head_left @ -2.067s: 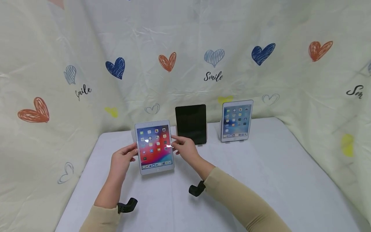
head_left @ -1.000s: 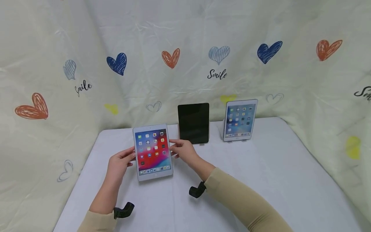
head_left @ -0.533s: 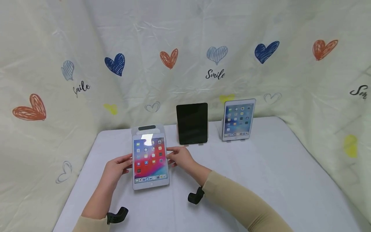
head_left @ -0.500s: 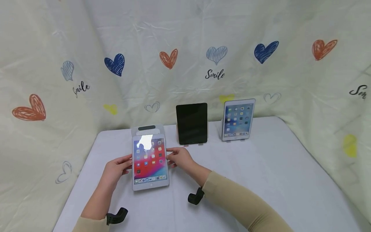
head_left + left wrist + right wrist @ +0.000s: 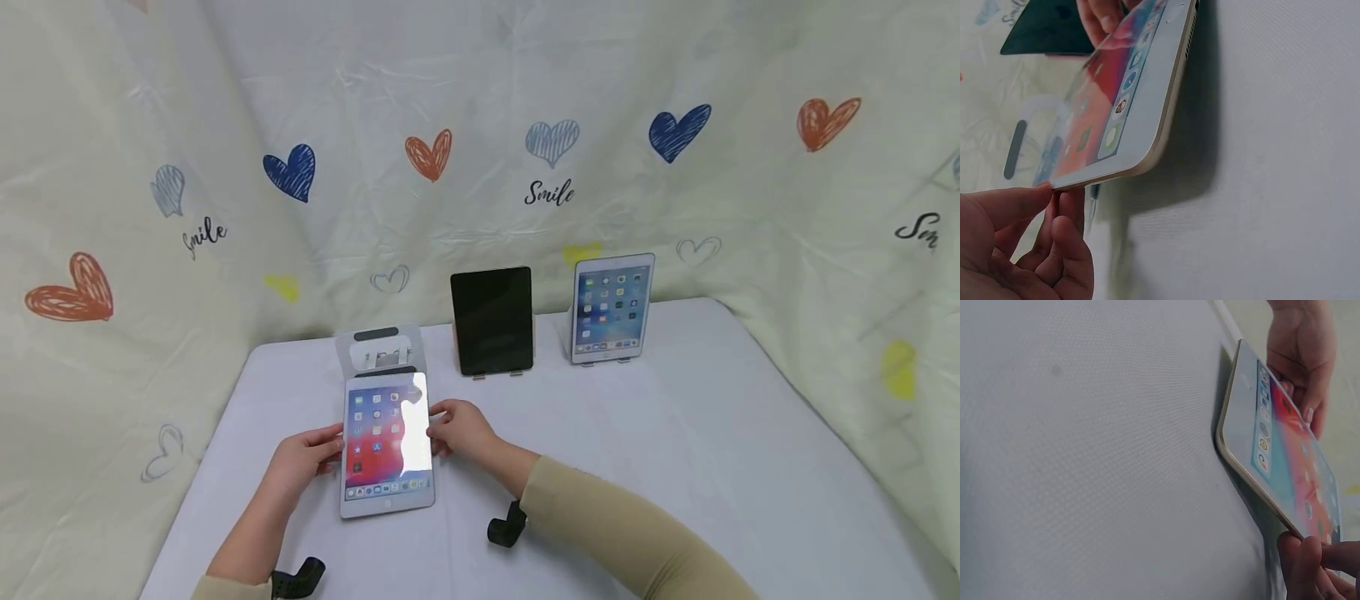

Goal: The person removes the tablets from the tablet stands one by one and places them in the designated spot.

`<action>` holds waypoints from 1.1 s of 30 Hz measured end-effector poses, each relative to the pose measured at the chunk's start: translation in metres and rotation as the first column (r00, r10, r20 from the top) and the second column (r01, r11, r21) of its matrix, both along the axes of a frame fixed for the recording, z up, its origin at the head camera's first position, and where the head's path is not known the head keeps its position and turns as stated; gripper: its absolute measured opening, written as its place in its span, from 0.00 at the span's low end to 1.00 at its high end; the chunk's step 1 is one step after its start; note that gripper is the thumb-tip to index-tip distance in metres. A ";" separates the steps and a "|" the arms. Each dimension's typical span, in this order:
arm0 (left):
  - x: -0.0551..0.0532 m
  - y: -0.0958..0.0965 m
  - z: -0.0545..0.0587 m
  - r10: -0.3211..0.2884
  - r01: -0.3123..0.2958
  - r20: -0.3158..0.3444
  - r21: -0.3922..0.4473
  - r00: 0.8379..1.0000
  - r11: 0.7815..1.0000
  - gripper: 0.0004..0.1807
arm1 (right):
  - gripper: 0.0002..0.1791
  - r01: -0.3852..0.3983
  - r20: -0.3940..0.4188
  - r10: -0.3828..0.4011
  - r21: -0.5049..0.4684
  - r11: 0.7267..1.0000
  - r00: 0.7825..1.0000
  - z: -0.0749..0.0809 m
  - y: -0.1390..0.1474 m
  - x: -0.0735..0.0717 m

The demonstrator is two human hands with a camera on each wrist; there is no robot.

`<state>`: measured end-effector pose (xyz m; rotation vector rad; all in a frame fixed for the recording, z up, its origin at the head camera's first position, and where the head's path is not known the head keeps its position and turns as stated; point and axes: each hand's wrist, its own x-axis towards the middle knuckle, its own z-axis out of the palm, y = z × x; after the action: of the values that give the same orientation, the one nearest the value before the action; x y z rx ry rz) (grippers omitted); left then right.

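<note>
A white tablet (image 5: pixel 382 442) with a lit red-and-blue home screen tilts low over the table's left half. My left hand (image 5: pixel 298 457) pinches its left edge between thumb and fingers. On the opposite edge, my right hand (image 5: pixel 461 427) grips it the same way. In the left wrist view the tablet's lower end (image 5: pixel 1147 150) casts a shadow on the cloth. Just behind the tablet stands a pale tablet stand (image 5: pixel 377 335) with dark pads, its lower part hidden by the tablet. The right wrist view shows the right fingers (image 5: pixel 1304 565) at the thin gold-toned rim.
A tablet with a black screen (image 5: pixel 492 321) rests on a stand at the back middle. Right of it, another white tablet (image 5: pixel 611 308) with a lit blue screen leans on its stand. White cloth covers the table (image 5: pixel 637 442). A heart-patterned curtain (image 5: pixel 480 83) hangs behind.
Both hands have drawn the tablet toward me and down off the front of the stand, tipping it flatter. The stand's upper part and pads now show. The other two tablets stay put.
</note>
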<state>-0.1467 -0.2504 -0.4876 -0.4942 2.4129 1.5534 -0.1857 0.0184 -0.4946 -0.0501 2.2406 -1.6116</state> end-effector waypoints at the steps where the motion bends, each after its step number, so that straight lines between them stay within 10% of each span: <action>1: 0.001 0.000 -0.002 0.002 -0.002 0.005 -0.004 1.000 1.000 0.23 | 0.16 -0.001 0.011 0.001 0.001 1.000 1.000 -0.001 0.000 0.001; 33: 0.011 -0.003 -0.006 -0.090 0.094 0.035 -0.136 0.995 0.986 0.22 | 0.10 -0.087 -0.003 0.089 0.179 0.980 0.996 0.003 -0.013 0.013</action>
<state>-0.1360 -0.2537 -0.4932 -0.4199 2.4945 1.3409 -0.1732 0.0050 -0.4912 -0.1082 2.3470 -1.3631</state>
